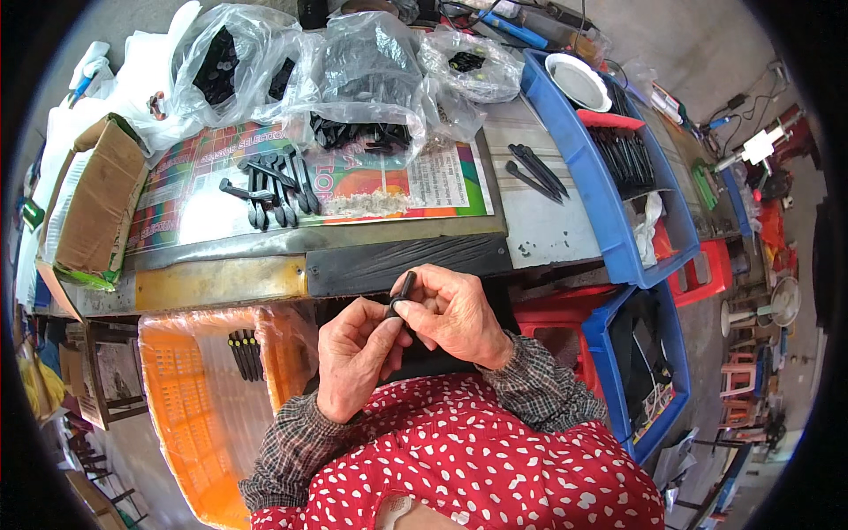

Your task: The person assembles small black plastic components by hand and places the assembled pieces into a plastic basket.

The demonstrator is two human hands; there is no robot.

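Just in front of the table's near edge, my left hand [355, 355] and my right hand [455, 314] meet, both closed on a slim black plastic piece [407, 285]. Its upper end sticks up between the fingertips; the rest is hidden by my thumbs and fingers. Beyond my hands, a loose pile of black plastic parts with rounded ends [280, 184] lies on a printed sheet [185, 208]. Several black pointed pieces [536, 170] rest on the pale board to the right. Below on the left, an orange basket [177, 389] lined with clear plastic holds several black pieces with yellowish-green marks [245, 355].
Clear plastic bags [367, 66] of black parts line the table's back. An opened cardboard box [102, 199] stands at the left. On the right, a blue crate [570, 141] holds black pieces and a white bowl [578, 81]; another blue crate [601, 340] is below it near a red stool [556, 314].
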